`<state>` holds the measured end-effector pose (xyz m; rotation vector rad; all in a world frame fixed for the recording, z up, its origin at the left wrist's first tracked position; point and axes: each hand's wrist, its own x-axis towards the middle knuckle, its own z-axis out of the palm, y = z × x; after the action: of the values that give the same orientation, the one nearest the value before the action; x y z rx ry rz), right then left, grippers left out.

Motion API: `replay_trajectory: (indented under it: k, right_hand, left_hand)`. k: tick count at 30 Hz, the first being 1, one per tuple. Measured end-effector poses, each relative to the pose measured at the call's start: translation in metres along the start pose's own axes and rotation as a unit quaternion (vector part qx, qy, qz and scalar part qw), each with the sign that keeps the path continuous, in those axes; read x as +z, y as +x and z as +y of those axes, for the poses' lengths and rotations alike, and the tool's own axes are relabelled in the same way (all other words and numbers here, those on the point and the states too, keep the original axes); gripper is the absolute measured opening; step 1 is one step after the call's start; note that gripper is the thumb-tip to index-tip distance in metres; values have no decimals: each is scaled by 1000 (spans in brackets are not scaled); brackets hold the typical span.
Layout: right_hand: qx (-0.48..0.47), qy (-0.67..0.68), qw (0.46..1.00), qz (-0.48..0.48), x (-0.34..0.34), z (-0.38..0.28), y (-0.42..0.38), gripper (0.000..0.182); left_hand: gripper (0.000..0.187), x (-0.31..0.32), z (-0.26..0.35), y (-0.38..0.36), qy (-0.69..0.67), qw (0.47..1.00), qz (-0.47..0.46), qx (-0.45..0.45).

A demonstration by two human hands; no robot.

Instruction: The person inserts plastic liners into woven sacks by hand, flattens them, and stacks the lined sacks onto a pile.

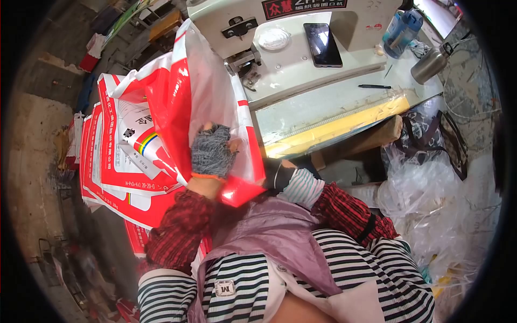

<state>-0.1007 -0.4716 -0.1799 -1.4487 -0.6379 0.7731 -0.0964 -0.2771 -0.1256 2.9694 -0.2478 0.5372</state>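
Observation:
A red and white printed woven bag (175, 91) stands with its pale inner face toward me, left of a white sewing machine (215, 16). My left hand (212, 151), in a grey fingerless knit glove, lies against the bag with its fingers curled into the plastic. Close to the bag's lower right edge is my right hand (285, 173), in a dark covering with a striped cuff. Most of its fingers are hidden, so its grip does not show. More printed bags (107, 177) lie stacked beneath and to the left.
On the machine table (344, 78) are a phone (323, 46), a clear wrapped roll (273, 39), a black pen (375, 86), a blue bottle (404, 33) and a steel flask (432, 62). A yellow strip (334, 126) runs along its front edge. Clear plastic bags (420, 199) heap at right.

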Motion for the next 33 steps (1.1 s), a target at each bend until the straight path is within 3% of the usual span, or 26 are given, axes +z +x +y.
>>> replay_trajectory:
  k: [1,2,3,4,9,10,11,13,14,15,16,17,19,20,21,23,24,25,26,27,28,29,30,31,32,33]
  right_hand:
    - [39,53,998,7,1,-1,0,34]
    - [77,106,991,14,2,-1,-1,39]
    - [78,106,991,14,4,-1,-2,39]
    - [68,126,990,20,5,0,-3,45]
    - [60,48,996,52,1,-3,-6,53]
    - [98,151,981,70,3,1,-6,49]
    - [98,151,981,69,3,9,-3,49]
    - [-12,260,954,148,-3,22,4,44]
    - [105,275,944,149,-14,-2,-2,40]
    - [166,250,940,163,-20,-26,-2,35]
    - [-16,79,979,187,-23,-3,5,34]
    - [-197,-96,955,198,-25,22,12,34]
    - [-150,-139,968,149,-33,28,14,32]
    - [-101,-184,973,100,-35,28,15,31]
    - [-103,-184,973,96,-35,27,15,31]
    - [-192,-405,887,110,-26,23,17,33]
    - [-91,-328,937,84,-24,44,18,39]
    - [-177,-202,959,95,-18,72,25,31]
    - [-51,-162,978,125,-12,59,30,29]
    - [82,-122,977,153,-7,46,32,28]
    - [25,-125,978,168,-3,58,36,29]
    - [-30,-128,974,186,0,73,40,32]
    - [6,-195,964,183,2,80,38,25]
    - [1,-234,956,176,3,87,33,25]
    - [-6,-270,948,168,3,91,28,24]
    - [-11,-304,939,161,4,96,23,23]
  left_hand:
    - [30,14,-2,-7,0,1000,0,-1]
    - [28,25,-3,-12,-144,979,-43,-140]
    - [26,33,-3,-17,-281,916,-85,-274]
    - [19,27,11,-17,-419,841,-72,-336]
    - [27,21,19,-19,-451,807,-89,-371]
    - [24,21,18,-19,-390,861,-133,-299]
    - [22,21,17,-19,-324,903,-175,-223]
    - [18,21,22,-17,-332,899,-176,-225]
    - [19,15,24,-12,-299,924,-189,-145]
    - [20,12,26,-9,-264,941,-201,-63]
    - [22,22,23,-11,-247,939,-237,-40]
    - [22,20,23,-10,-246,939,-236,-41]
    - [25,8,27,-7,-340,902,-265,3]
    - [28,-3,31,-1,-381,852,-353,-66]
    - [28,-15,40,5,-380,853,-350,-69]
    - [25,-48,54,19,-153,905,-381,110]
    - [33,-72,52,28,-158,930,-307,129]
    - [41,-90,46,36,-156,949,-231,148]
    - [25,-98,29,47,-141,981,27,131]
    - [31,-113,6,61,-124,989,84,-15]
    - [38,-133,-21,81,-110,971,141,-160]
    - [46,-135,-72,107,53,944,308,-109]
    - [53,-131,-135,126,182,892,362,-201]
    - [59,-118,-213,141,229,859,318,-330]
    - [57,-104,-278,142,37,888,196,-415]
    - [55,-92,-314,145,-155,864,54,-475]
